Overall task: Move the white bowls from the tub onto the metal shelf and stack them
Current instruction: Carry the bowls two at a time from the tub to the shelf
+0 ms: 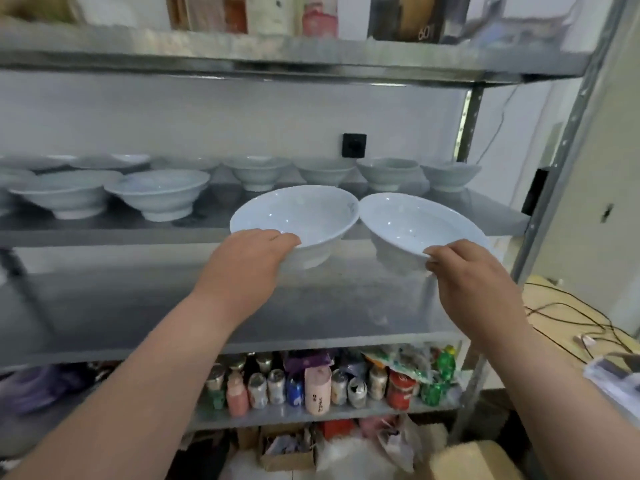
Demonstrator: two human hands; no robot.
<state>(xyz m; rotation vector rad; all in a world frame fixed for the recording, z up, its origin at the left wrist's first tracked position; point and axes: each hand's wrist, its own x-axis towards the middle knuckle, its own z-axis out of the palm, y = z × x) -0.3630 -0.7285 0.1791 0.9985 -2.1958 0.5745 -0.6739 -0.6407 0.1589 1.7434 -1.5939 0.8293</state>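
I hold two white bowls in front of the metal shelf (450, 216). My left hand (249, 261) grips the near rim of the left white bowl (298, 216). My right hand (471, 271) pinches the near rim of the right white bowl (415, 223), which tilts toward me. Both bowls hover at the shelf's front edge and their rims almost touch. Several white bowls stand on that shelf: two wide ones (156, 192) at the left and a row of smaller ones (384, 171) along the back. The tub is out of view.
A lower shelf level (104, 306) lies bare below the bowls. Under it stand several bottles and cans (311, 386). The upright post (568, 168) bounds the right side; beyond it is a wooden table with cables (568, 313). Boxes sit on the top shelf (408, 19).
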